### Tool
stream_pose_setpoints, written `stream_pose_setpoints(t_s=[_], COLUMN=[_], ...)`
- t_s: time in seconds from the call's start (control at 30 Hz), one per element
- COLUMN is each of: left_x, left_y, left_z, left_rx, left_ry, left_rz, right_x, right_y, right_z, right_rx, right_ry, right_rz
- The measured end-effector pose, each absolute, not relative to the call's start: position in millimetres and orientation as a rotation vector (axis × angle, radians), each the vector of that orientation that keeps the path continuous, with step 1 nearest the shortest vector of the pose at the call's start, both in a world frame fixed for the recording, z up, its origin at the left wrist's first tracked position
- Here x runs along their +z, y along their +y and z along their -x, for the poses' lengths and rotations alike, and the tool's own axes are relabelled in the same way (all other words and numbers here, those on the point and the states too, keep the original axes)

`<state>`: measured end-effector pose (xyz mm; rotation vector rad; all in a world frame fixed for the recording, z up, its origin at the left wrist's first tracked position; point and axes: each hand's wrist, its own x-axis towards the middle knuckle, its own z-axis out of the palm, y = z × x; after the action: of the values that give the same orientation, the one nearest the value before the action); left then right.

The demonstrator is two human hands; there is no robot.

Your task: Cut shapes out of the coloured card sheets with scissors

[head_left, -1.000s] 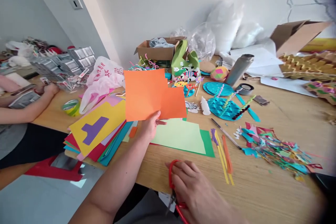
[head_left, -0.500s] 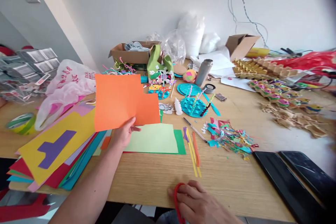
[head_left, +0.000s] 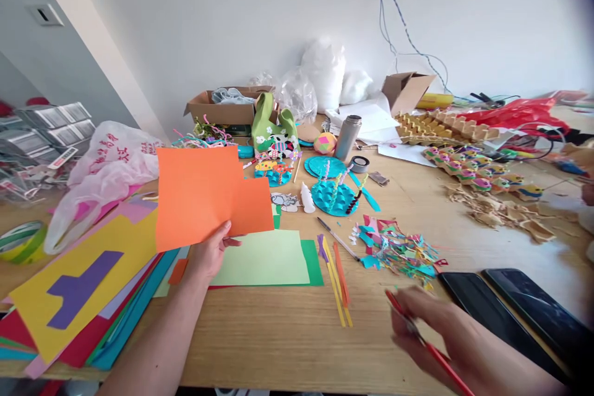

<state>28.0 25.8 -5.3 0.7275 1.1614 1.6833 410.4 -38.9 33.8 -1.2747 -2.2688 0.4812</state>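
Note:
My left hand [head_left: 207, 253] pinches the lower edge of an orange paper sheet [head_left: 204, 195] and holds it upright above the wooden table [head_left: 288, 334]. The sheet has a notch cut out of its upper right corner. My right hand [head_left: 445, 334] hovers low at the right, blurred, closed on red-handled scissors [head_left: 427, 343]. Under the orange sheet lie a light green sheet [head_left: 264, 260] on a darker green one [head_left: 314, 260]. Thin paper strips [head_left: 336, 278] in yellow, orange and purple lie between my hands.
A stack of coloured paper [head_left: 78, 297] with a purple shape on yellow fills the left. Paper scraps [head_left: 394, 247], a thin brush [head_left: 336, 238], teal craft discs [head_left: 334, 189], a metal flask [head_left: 347, 136], cardboard boxes [head_left: 223, 105] and egg cartons [head_left: 445, 124] crowd the back. Two dark tablets [head_left: 515, 315] lie right.
My right hand with the scissors has moved from the table's front edge up and to the right. The view has swung right. My left hand keeps the orange sheet raised.

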Motion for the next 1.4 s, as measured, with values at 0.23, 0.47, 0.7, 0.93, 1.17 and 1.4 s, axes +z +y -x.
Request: stream_pose_setpoints(t_s=[0.23, 0.47, 0.7, 0.93, 1.17, 1.4], left_x=[0, 0, 5, -3, -11, -6], left_y=[26, 24, 20, 18, 16, 18], left_z=[-29, -30, -39, -43, -48, -48], left_rx=[1.677, 1.644, 1.585, 1.519, 1.418, 1.404], left_ry=[1.171, 1.174, 1.099, 1.032, 1.027, 1.054], left_rz=[-0.670, -0.664, -0.642, -0.659, -0.762, -0.758], right_x=[38, 42, 48, 16, 14, 12], right_y=[29, 45, 61, 63, 62, 62], right_z=[-366, -345, -276, -244, -249, -258], right_rx=[0.525, 0.640, 0.904, 1.064, 1.307, 0.878], right_ry=[-2.468, -2.066, -1.584, -1.647, -1.441, -1.502], right_rz=[1.074, 1.176, 1.153, 1.139, 1.042, 1.186])
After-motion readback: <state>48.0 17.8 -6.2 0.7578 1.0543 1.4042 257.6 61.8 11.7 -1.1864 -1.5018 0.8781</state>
